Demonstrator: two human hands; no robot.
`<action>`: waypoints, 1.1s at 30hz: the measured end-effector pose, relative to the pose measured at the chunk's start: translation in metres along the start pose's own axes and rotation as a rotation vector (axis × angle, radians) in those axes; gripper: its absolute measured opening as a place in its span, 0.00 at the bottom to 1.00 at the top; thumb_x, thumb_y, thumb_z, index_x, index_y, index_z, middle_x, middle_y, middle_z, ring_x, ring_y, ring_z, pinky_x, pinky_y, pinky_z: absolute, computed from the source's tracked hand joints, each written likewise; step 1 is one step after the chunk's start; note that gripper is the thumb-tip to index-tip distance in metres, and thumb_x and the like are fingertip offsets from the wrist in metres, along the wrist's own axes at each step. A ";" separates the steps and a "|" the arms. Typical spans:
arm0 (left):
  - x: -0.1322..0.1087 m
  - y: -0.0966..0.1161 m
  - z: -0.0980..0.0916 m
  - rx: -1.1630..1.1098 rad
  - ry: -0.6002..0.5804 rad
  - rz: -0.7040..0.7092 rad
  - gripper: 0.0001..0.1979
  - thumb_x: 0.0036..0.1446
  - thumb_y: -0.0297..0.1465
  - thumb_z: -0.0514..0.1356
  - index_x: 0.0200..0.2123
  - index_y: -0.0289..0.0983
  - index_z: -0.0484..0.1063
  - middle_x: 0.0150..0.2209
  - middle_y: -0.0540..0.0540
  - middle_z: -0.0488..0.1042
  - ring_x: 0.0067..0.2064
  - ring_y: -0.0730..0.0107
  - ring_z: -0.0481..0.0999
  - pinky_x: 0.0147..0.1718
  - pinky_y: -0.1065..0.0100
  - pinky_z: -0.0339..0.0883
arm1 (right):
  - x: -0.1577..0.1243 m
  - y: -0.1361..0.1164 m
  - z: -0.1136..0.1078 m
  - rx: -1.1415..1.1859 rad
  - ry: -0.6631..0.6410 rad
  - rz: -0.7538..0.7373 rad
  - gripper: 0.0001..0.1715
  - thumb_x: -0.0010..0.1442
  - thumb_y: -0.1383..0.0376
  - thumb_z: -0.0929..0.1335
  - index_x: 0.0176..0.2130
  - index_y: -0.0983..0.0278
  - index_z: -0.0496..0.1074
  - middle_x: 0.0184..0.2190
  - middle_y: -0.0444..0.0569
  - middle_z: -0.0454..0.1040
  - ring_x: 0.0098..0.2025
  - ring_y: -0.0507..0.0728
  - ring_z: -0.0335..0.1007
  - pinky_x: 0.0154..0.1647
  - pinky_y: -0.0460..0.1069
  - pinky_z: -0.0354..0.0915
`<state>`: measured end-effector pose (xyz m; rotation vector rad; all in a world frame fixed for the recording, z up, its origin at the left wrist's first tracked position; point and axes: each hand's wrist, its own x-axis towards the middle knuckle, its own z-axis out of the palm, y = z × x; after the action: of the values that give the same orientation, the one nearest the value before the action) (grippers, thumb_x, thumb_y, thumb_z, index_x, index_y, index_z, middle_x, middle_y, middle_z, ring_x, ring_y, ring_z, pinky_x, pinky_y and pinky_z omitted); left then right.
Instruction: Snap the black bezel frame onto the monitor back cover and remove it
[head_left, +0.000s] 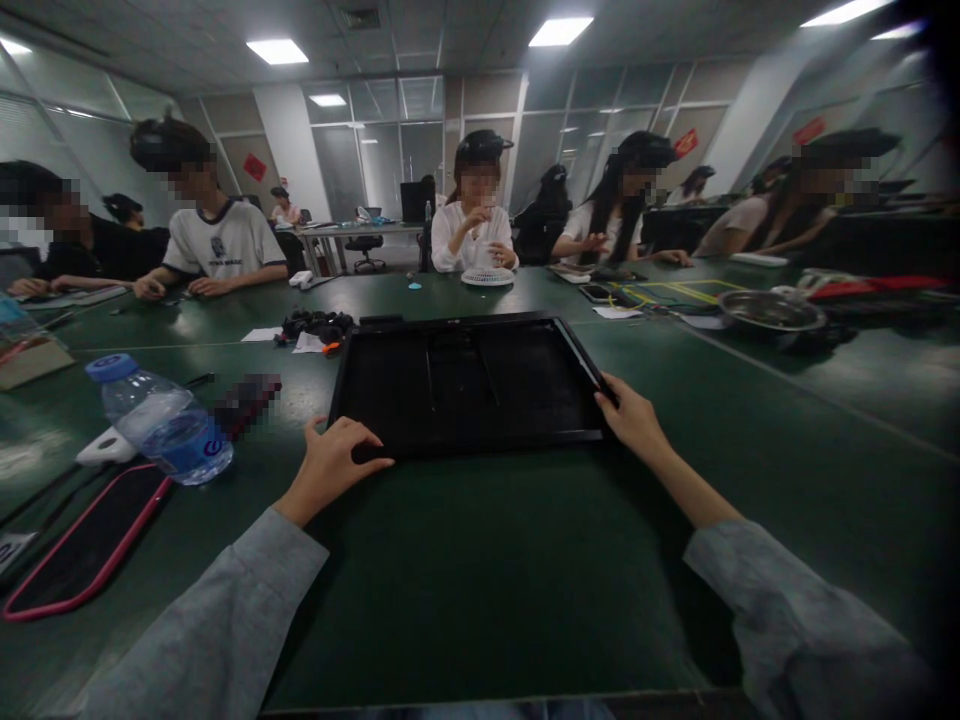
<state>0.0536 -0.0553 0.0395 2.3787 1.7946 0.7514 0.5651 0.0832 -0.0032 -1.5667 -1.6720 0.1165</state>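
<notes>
A black rectangular frame with a recessed inside (pixel 469 385) lies on the green table in front of me. At its near left corner is my left hand (pixel 335 462), thumb and fingers closed round the edge. My right hand (pixel 630 415) grips the right side close to the near right corner, its thumb over the rim. Two thin upright lines and a dark shape show inside the frame.
Left on the table (pixel 480 590) are a water bottle (pixel 169 425), a pink-edged phone (pixel 94 540) and a white power strip (pixel 109 447). Dark parts (pixel 315 328) lie beyond the frame. A metal bowl (pixel 772 312) stands right. Several people sit opposite.
</notes>
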 end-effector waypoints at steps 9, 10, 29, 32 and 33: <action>0.003 -0.005 0.000 -0.021 -0.038 0.015 0.18 0.55 0.52 0.67 0.39 0.45 0.79 0.43 0.46 0.82 0.49 0.53 0.77 0.65 0.42 0.42 | 0.003 0.014 0.001 0.002 -0.032 0.040 0.31 0.61 0.61 0.65 0.61 0.65 0.70 0.49 0.60 0.80 0.53 0.69 0.77 0.58 0.65 0.69; 0.003 -0.006 0.000 -0.029 -0.046 0.016 0.19 0.55 0.52 0.67 0.39 0.45 0.78 0.43 0.47 0.82 0.49 0.54 0.77 0.65 0.43 0.43 | 0.002 0.014 0.001 0.000 -0.039 0.047 0.31 0.61 0.61 0.65 0.61 0.66 0.70 0.49 0.60 0.80 0.53 0.69 0.77 0.58 0.65 0.69; 0.016 -0.061 0.014 -0.210 0.264 -0.436 0.33 0.63 0.53 0.56 0.59 0.34 0.73 0.50 0.35 0.79 0.46 0.54 0.80 0.49 0.56 0.72 | -0.004 0.003 0.001 -0.041 -0.028 0.094 0.31 0.64 0.57 0.63 0.62 0.66 0.70 0.44 0.61 0.81 0.49 0.70 0.78 0.53 0.65 0.71; 0.015 -0.060 0.011 -0.180 0.250 -0.439 0.31 0.64 0.51 0.55 0.60 0.35 0.74 0.48 0.37 0.81 0.45 0.54 0.81 0.48 0.57 0.72 | -0.006 -0.001 0.001 -0.081 -0.033 0.079 0.31 0.65 0.57 0.62 0.63 0.67 0.69 0.43 0.62 0.81 0.46 0.70 0.79 0.50 0.64 0.70; 0.015 -0.059 0.010 -0.155 0.247 -0.435 0.30 0.65 0.50 0.54 0.60 0.35 0.74 0.48 0.37 0.81 0.45 0.53 0.81 0.48 0.57 0.72 | -0.007 -0.003 0.001 -0.091 -0.024 0.068 0.31 0.66 0.57 0.62 0.63 0.67 0.69 0.43 0.61 0.81 0.46 0.70 0.79 0.50 0.64 0.70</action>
<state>0.0087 -0.0206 0.0159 1.7696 2.1478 1.1050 0.5618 0.0771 -0.0056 -1.6963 -1.6632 0.0957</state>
